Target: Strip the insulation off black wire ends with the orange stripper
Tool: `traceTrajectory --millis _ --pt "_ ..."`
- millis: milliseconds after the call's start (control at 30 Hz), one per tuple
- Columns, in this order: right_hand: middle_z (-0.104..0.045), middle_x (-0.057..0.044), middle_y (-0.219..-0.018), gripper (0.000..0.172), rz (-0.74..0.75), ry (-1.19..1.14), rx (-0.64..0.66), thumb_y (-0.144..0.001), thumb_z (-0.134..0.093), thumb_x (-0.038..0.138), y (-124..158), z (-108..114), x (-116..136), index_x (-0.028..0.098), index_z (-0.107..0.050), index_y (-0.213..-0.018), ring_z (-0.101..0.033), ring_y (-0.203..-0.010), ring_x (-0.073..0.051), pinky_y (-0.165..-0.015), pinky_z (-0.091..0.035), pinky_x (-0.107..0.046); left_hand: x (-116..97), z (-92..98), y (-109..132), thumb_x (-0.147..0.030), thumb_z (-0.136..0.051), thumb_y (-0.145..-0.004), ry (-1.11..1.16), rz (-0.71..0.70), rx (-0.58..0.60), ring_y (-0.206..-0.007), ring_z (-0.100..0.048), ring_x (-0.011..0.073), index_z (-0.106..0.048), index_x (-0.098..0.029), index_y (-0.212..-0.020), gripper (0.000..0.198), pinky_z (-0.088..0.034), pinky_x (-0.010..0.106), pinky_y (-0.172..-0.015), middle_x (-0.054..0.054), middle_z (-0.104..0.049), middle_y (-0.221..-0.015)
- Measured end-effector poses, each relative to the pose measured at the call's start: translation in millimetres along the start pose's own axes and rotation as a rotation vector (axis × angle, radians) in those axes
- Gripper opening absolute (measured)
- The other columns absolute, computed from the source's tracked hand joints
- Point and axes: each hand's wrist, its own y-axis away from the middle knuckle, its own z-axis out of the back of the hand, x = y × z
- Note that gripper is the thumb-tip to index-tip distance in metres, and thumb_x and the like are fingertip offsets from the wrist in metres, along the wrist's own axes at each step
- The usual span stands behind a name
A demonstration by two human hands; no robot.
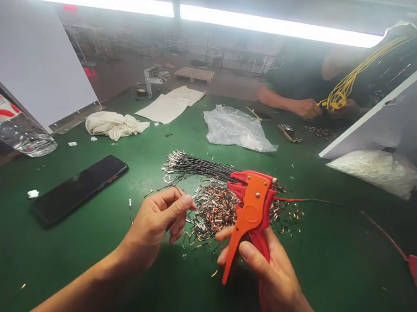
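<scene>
Left hand [157,215], near: thumb pinched to forefinger; cannot tell what, if anything, is between. Farther, black wires [203,166] bundled, left ends metal-tipped. Nearer, heap of clippings [211,209] on green table [340,258]: suggests plenty already cut; remainder unclear. Right: orange-red wire stripper [250,214], gripped by right hand [280,268].

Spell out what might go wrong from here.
The stripper in the right grip is close to the scraps; a bump might scatter them.
The wires lie close by the scraps, so the two could get mixed.
The stripper's jaws face left, and the left grip is near; fingers might get pinched.
</scene>
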Motion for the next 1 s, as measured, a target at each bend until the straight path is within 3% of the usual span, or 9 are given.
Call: traceTrajectory --millis 100,200,300,400,467,600,800,1000 --pt "-0.054 -0.010 -0.125 0.082 0.034 0.133 -0.069 -0.091 -0.062 0.042 -1.2 3.7 6.2 0.041 -0.002 -0.147 -0.063 -0.075 -0.019 -0.072 -0.055 -0.043 6.5 -4.6 3.3 -0.048 -0.071 -0.076 -0.095 0.008 0.029 -0.037 -0.030 0.0042 -0.057 -0.016 -0.069 0.036 -0.026 0.018 -0.039 -0.008 -0.039 -0.041" --pt "-0.043 -0.008 -0.136 0.086 0.166 0.309 -0.055 -0.095 -0.057 0.037 -1.2 6.9 6.7 0.054 0.010 -0.145 -0.060 -0.082 -0.020 -0.081 -0.052 -0.047 10.9 -8.8 8.3 -0.050 -0.070 -0.076 -0.135 0.027 0.073 -0.039 -0.030 0.0042 -0.053 -0.017 -0.066 0.039 -0.025 0.018 -0.041 -0.008 -0.038 -0.042" --pt "-0.038 -0.005 -0.136 0.065 0.357 0.596 0.014 -0.098 -0.050 0.026 -1.2 9.3 5.3 0.058 -0.016 -0.144 -0.055 -0.085 -0.019 -0.078 -0.051 -0.042 12.2 -11.2 11.9 -0.051 -0.069 -0.077 -0.142 0.047 0.104 -0.040 -0.030 0.0045 -0.052 -0.017 -0.066 0.040 -0.025 0.019 -0.042 -0.008 -0.039 -0.042" --pt "-0.041 -0.005 -0.119 0.040 0.418 0.742 0.040 -0.098 -0.048 0.020 -1.8 9.8 5.9 0.045 -0.053 -0.128 -0.053 -0.080 -0.016 -0.068 -0.051 -0.033 12.4 -11.9 11.7 -0.052 -0.069 -0.077 -0.142 0.055 0.127 -0.040 -0.032 0.0052 -0.056 -0.016 -0.069 0.040 -0.025 0.019 -0.042 -0.007 -0.041 -0.044" --pt "-0.041 -0.005 -0.113 0.028 0.457 0.772 0.022 -0.095 -0.052 0.018 -2.4 9.2 6.6 0.037 -0.062 -0.113 -0.053 -0.086 -0.017 -0.073 -0.051 -0.034 12.9 -11.6 10.1 -0.053 -0.068 -0.077 -0.157 0.056 0.157 -0.040 -0.033 0.0054 -0.060 -0.014 -0.073 0.040 -0.025 0.019 -0.042 -0.007 -0.042 -0.044" --pt "-0.043 -0.006 -0.107 0.019 0.521 0.837 0.010 -0.091 -0.056 0.014 -3.5 6.1 6.8 0.029 -0.062 -0.100 -0.051 -0.096 -0.022 -0.081 -0.049 -0.039 16.7 -10.5 7.5 -0.054 -0.069 -0.076 -0.171 0.053 0.220 -0.040 -0.036 0.0059 -0.067 -0.013 -0.080 0.041 -0.027 0.019 -0.041 -0.006 -0.044 -0.046" --pt "-0.039 -0.003 -0.094 0.017 0.589 0.996 -0.038 -0.085 -0.052 0.006 -5.7 5.1 6.0 0.022 -0.059 -0.088 -0.048 -0.076 -0.016 -0.063 -0.048 -0.031 20.6 -9.4 8.7 -0.053 -0.074 -0.072 -0.210 0.026 0.271 -0.047 -0.045 0.0059 -0.075 -0.016 -0.079 0.038 -0.038 0.017 -0.042 0.000 -0.057 -0.063" --pt "-0.038 -0.003 -0.094 0.017 0.574 1.085 -0.070 -0.084 -0.050 0.006 -6.4 10.0 4.4 0.021 -0.058 -0.087 -0.049 -0.071 -0.014 -0.061 -0.049 -0.029 25.0 -6.4 8.7 -0.045 -0.071 -0.079 -0.243 -0.098 0.276 -0.058 -0.053 0.0108 -0.077 -0.018 -0.078 0.027 -0.043 0.019 -0.043 0.004 -0.064 -0.072"
